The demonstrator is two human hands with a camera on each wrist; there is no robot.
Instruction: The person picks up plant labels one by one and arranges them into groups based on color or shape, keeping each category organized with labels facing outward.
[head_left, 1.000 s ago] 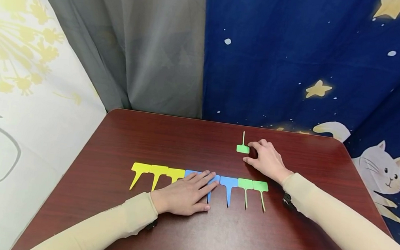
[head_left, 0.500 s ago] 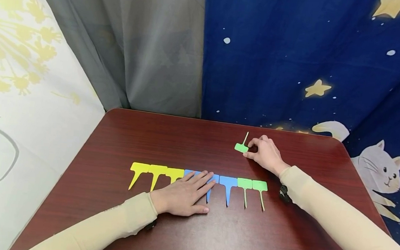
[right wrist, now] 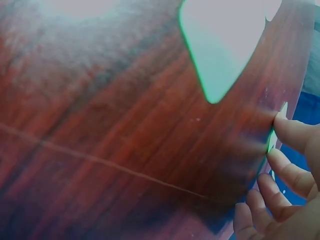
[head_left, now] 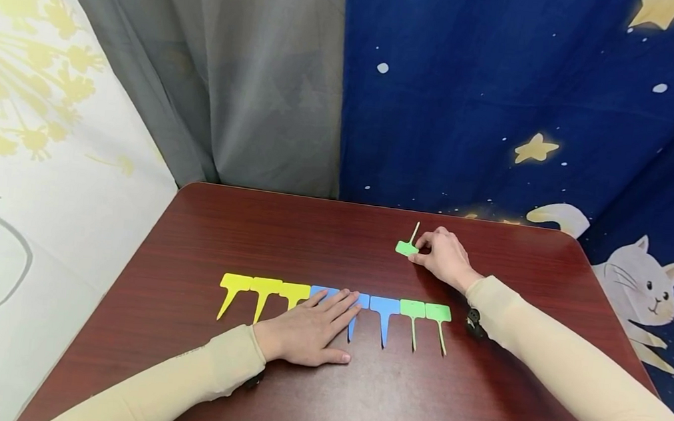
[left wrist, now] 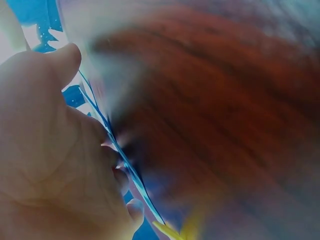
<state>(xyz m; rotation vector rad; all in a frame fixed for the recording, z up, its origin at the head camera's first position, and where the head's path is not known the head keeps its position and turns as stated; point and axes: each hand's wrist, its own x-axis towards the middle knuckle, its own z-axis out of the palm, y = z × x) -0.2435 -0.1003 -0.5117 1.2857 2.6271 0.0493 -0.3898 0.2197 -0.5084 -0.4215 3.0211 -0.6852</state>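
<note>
My right hand pinches the right edge of a green T-shaped plant label between thumb and fingers, near the table's far edge. Its thin stem points away from me. In the right wrist view, thumb and forefinger meet at that label's edge. My left hand lies palm down with straight fingers over a row of plant labels, partly hiding the blue ones. Yellow labels form the row's left end. A blue label shows right of the hand, followed by two green labels, stems toward me.
A dark red-brown wooden table carries everything. Behind it hang a grey curtain and a blue star-patterned curtain. A white patterned wall covering is on the left.
My right hand has closed in on the lone green label and now pinches it. The label has turned slightly, its stem leaning right. My left hand stays almost still.
</note>
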